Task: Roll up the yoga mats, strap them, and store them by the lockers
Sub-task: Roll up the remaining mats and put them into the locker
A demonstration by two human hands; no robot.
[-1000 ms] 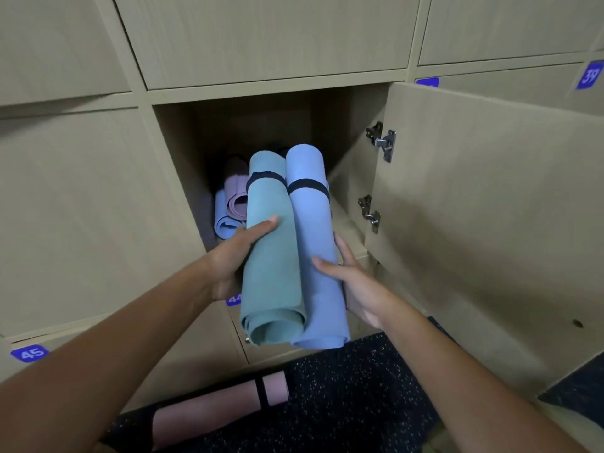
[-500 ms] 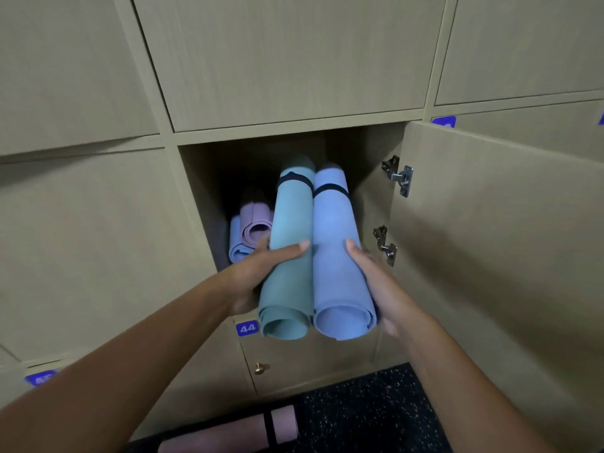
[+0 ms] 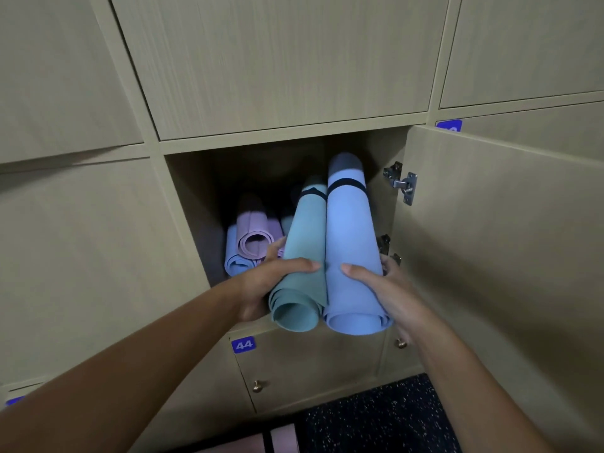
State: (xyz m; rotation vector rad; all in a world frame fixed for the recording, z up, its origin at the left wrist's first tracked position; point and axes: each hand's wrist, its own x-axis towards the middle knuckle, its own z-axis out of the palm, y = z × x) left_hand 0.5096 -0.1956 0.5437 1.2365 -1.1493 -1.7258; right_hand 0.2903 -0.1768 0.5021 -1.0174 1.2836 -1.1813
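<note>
Two strapped mats, teal mat [image 3: 305,243] in left hand [image 3: 271,282], blue mat [image 3: 351,243] in right hand [image 3: 384,289], fingers gripping, half inside locker [image 3: 196,223]. Storing step; next, push deeper, release.

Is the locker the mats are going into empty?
No, a pink rolled mat and a blue one already lie inside the open locker.

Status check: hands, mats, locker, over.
Left hand grips teal mat, right hand grips blue mat. Both strapped, partway into open locker. Pink and blue rolls fill its left side.
</note>
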